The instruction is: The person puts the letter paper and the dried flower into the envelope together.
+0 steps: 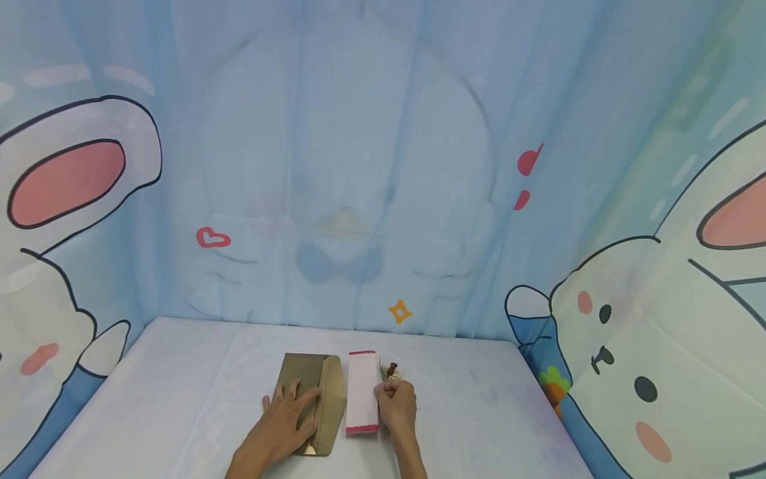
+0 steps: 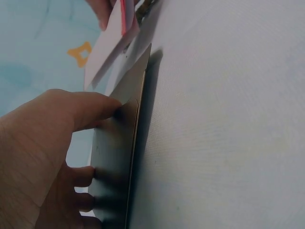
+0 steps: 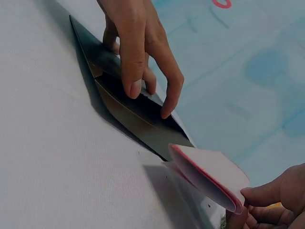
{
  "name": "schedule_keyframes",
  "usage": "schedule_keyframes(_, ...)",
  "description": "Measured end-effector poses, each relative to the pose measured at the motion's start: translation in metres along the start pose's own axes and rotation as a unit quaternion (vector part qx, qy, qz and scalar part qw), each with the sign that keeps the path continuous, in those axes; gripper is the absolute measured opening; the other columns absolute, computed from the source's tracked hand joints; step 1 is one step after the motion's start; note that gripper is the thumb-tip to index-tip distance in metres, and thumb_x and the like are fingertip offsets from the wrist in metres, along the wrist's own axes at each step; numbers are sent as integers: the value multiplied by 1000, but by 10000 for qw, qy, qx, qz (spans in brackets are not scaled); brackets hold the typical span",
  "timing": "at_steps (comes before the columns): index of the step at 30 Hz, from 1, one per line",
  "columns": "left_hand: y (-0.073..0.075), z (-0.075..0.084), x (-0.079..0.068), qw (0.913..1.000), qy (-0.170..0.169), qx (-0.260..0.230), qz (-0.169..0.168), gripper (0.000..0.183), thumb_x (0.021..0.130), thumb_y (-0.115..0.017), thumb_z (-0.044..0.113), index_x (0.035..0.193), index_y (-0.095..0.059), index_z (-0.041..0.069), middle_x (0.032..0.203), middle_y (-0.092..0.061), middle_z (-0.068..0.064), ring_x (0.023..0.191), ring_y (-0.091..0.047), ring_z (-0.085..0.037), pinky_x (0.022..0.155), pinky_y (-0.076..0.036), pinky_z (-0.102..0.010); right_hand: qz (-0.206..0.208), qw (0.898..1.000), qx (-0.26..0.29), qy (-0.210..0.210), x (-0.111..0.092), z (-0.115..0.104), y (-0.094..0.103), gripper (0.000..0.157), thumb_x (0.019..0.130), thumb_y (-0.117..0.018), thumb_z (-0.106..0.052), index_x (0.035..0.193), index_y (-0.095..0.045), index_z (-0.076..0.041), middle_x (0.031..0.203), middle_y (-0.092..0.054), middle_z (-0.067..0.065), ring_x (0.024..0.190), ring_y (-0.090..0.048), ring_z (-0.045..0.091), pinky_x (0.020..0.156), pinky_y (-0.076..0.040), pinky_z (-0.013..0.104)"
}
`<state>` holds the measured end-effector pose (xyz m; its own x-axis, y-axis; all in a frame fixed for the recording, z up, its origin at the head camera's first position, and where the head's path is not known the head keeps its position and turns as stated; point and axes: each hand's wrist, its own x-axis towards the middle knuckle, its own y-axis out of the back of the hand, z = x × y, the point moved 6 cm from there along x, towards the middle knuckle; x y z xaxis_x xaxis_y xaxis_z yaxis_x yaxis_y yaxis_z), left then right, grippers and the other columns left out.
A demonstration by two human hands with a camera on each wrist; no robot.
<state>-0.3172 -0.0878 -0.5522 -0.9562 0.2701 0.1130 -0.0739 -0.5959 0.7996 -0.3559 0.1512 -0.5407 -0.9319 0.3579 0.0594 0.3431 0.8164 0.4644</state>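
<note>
A gold envelope point(image 1: 299, 372) lies on the table with its flap side to the right. My left hand point(image 1: 286, 420) rests on it with fingers spread; in the left wrist view the thumb point(image 2: 102, 107) touches near the flap edge. Right beside the envelope is a folded pale pink sheet of paper point(image 1: 362, 392) with red edges, its layers showing in the right wrist view. My right hand point(image 1: 397, 406) pinches its right side between thumb point(image 3: 262, 193) and fingers. Just beyond that hand shows a small dried flower sprig point(image 1: 390, 370), partly hidden by the fingers.
A white cloth covers the table point(image 1: 479, 412). Behind it hangs a light blue curtain point(image 1: 359, 133) printed with cartoon rabbits, which also covers both sides.
</note>
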Motion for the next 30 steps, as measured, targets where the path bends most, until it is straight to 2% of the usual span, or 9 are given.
schedule_keyframes(8, -2, -5, 2, 9999, 91, 83, -53, 58, 97, -62, 46, 150, -49, 26, 160, -34, -27, 142, -21, -69, 108, -18, -83, -312, 9980, 465, -284, -2, -2, -15, 7, 90, -67, -2, 89, -73, 2, 72, -64, 7, 56, -56, 13, 47, -47, 22)
schedule_keyframes(18, -4, -7, 2, 10000, 19, -53, -64, 59, 97, -62, 46, 151, -47, 27, 160, -32, -28, 141, -22, -69, 107, -17, -84, -652, 9960, 530, -307, -7, 5, -34, 6, 89, -68, -1, 87, -72, 2, 67, -66, 7, 50, -57, 12, 45, -49, 23)
schedule_keyframes(22, -3, -7, 2, 10000, -21, -17, -25, 59, 97, -62, 44, 151, -47, 26, 160, -33, -28, 140, -24, -69, 107, -17, -85, -625, 9965, 463, -291, -9, 4, -40, 5, 87, -69, -1, 84, -73, 1, 65, -65, 6, 48, -56, 11, 43, -47, 22)
schedule_keyframes(30, 0, -4, 3, 9999, -37, -113, -48, 57, 97, -59, 42, 150, -46, 26, 160, -32, -29, 140, -23, -70, 105, -15, -86, -291, 9994, 177, -113, -9, 3, -48, 8, 82, -71, 0, 75, -72, -4, 58, -62, 2, 41, -53, 10, 40, -42, 22)
